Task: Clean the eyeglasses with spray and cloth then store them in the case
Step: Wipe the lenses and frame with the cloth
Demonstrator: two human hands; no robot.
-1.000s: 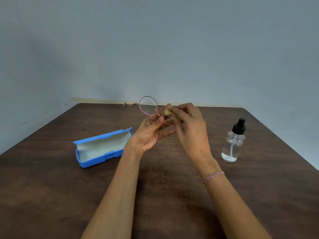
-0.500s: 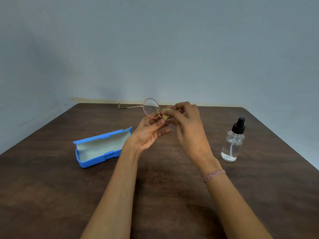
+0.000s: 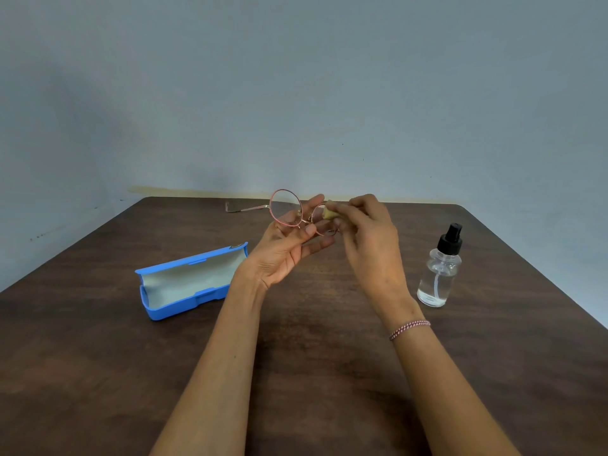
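The fingers [image 3: 310, 230] of my left hand [image 3: 283, 255] pinch the eyeglasses [image 3: 285, 209] near the bridge, holding them above the table [image 3: 98, 373] with one temple arm pointing left. My right hand [image 3: 368, 238] pinches a small folded cloth [image 3: 329, 214] against the lens nearest it. The open blue case [image 3: 190, 281] lies to the left, and the spray bottle [image 3: 439, 274] stands to the right.

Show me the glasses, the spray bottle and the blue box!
eyeglasses [image 3: 285, 207]: head view, on the round lens not covered by the cloth.
spray bottle [image 3: 436, 278]: head view, on its clear body.
blue case [image 3: 210, 296]: head view, on its front wall.
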